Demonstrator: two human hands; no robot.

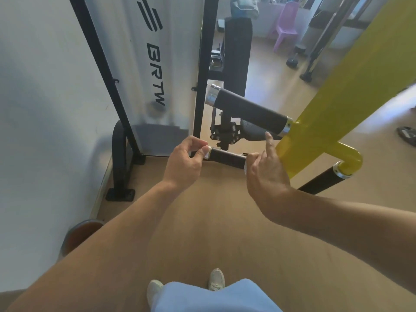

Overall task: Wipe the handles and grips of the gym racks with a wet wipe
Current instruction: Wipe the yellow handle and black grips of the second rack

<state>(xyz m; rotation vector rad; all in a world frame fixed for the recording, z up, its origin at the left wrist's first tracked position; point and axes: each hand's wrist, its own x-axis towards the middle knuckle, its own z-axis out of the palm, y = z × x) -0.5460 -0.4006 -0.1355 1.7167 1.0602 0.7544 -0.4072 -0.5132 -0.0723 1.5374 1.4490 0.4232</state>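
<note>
The left hand (188, 159) pinched a small white wipe (206, 153) against the left end cap of the near black handle (227, 157). The right hand (266, 164) curled around the handle's right end, forefinger raised, a white sliver beneath it. Risk: the small wipe could slip off, leaving the textured middle unwiped. The right palm hid that end; the sliver's identity could not be determined.

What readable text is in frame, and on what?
"BRTW": black letters running vertically down the white shroud panel of the machine.
Above it, a black striped logo mark, no letters.
No other text shows on the grips, yellow frame or background.
</note>
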